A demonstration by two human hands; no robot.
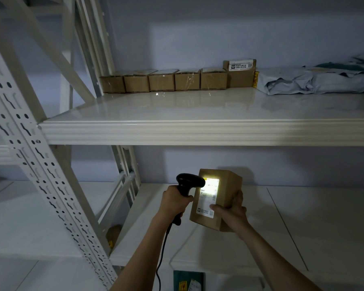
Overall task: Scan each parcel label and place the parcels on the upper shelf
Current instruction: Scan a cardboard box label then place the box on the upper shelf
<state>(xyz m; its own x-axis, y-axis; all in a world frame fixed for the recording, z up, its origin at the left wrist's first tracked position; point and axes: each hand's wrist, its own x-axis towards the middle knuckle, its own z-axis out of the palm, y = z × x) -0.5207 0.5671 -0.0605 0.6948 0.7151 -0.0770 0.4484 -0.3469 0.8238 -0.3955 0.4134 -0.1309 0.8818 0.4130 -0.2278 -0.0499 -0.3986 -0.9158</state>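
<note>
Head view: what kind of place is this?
Probably a parcel storeroom or sorting depot: white metal shelving, a row of labelled cardboard boxes on the upper shelf, and a handheld scanner lighting a box's label.

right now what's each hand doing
Left hand: fingers curled round the handle of the black scanner.
Right hand: holding the cardboard parcel, thumb on its label.

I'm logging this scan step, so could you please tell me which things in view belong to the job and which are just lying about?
Job:
- black scanner, gripped by left hand
- cardboard parcel, held by right hand
- upper shelf
- shelved boxes and grey mailer bags

Lying about:
- green item at the bottom
- rack upright
</note>
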